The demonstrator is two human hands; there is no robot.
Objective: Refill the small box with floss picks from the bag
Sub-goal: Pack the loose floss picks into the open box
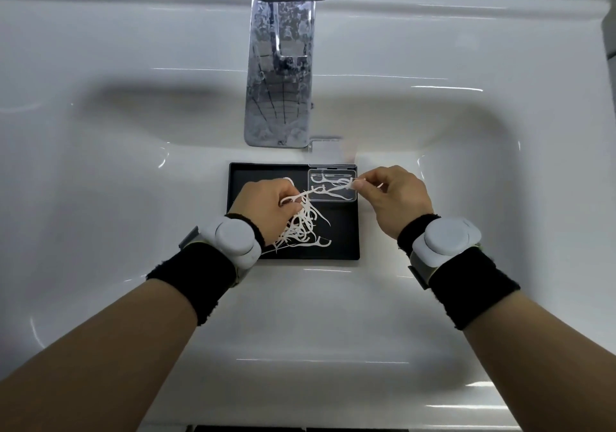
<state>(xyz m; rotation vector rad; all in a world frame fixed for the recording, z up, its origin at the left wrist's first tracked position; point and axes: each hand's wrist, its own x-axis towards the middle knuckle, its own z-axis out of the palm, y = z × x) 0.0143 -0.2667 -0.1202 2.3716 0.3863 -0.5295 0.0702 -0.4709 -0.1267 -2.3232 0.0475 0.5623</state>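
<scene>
Both hands work over a black tray (343,248) in the white sink (100,165), the left hand (266,203) pinching one floss pick (301,196) above the loose pile (301,228), partly hidden beneath it, the right hand (395,195) pinching another pick (353,184) at the clear small box (331,185).

Bathroom — white washbasin (100,165), chrome tap (283,65).

Just one head-worn view, wide-angle, looking forward and steeply down into a white sink (100,171). Close in: both forearms reaching up from the bottom edge, faucet (281,75) cut off at the top, black tray (343,231) near centre. No second view to share anything with.
</scene>
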